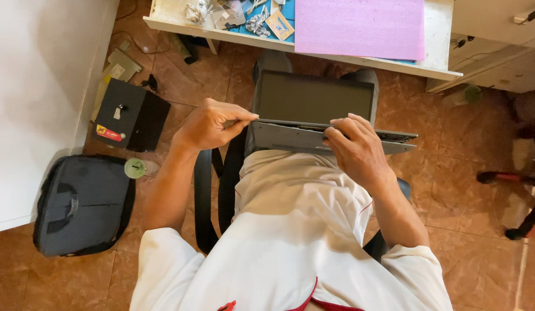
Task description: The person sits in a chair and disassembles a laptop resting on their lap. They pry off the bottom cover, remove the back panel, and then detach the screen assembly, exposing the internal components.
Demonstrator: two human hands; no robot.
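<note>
Tiled floor [181, 80] below — laptop [313, 112] on lap, long axis left-right, screen facing up; both hands pinching its edge.

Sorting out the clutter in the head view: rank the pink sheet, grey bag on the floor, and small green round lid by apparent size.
1. pink sheet
2. grey bag, close to the sheet, and partly unsure since distances differ
3. green round lid, clearly smallest

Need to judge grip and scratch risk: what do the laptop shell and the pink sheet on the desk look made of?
Laptop: looks like matte dark-grey plastic, dull with no metallic glint; both hands, left and right, hold its edge. Pink sheet: probably soft foam or padded mat, going by its flat, faintly textured, unreflective surface.
</note>
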